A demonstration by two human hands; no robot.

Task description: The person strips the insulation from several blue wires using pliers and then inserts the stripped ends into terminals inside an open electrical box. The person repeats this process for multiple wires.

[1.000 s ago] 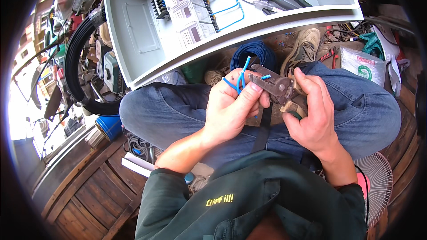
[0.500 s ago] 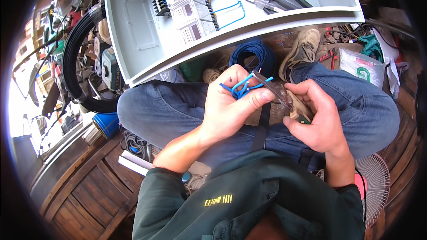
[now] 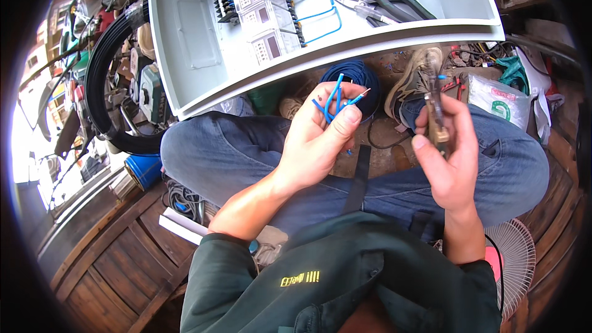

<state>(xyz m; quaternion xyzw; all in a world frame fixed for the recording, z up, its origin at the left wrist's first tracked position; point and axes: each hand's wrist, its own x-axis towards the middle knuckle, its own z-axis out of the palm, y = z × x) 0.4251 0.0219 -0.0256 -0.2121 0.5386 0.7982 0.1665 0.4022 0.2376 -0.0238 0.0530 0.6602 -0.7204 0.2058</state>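
My left hand [image 3: 311,148] is closed on several short blue wires [image 3: 335,106], which poke up between thumb and fingers. One wire end, pointing right, shows bare copper. Off to the right, apart from the wires, my right hand [image 3: 455,163] grips wire strippers [image 3: 438,124] with worn, tan-coloured handles, jaws upward; motion blurs the tool. A small blue bit of insulation [image 3: 441,77] shows at the jaws. Behind my left hand, a coil of dark blue wire [image 3: 364,77] lies on the floor between my feet.
A pale metal electrical box [image 3: 200,80] stands ahead, holding clear-covered modules [image 3: 256,21], blue wiring and green-black pliers [image 3: 401,1]. A black cable coil [image 3: 98,80] hangs at left. At right are a white plastic bag [image 3: 493,95] and a fan [image 3: 521,259].
The wire strippers have moved right and upright, away from the wires. A wire end in my left hand now shows bare copper, and a blue bit is at the jaws.
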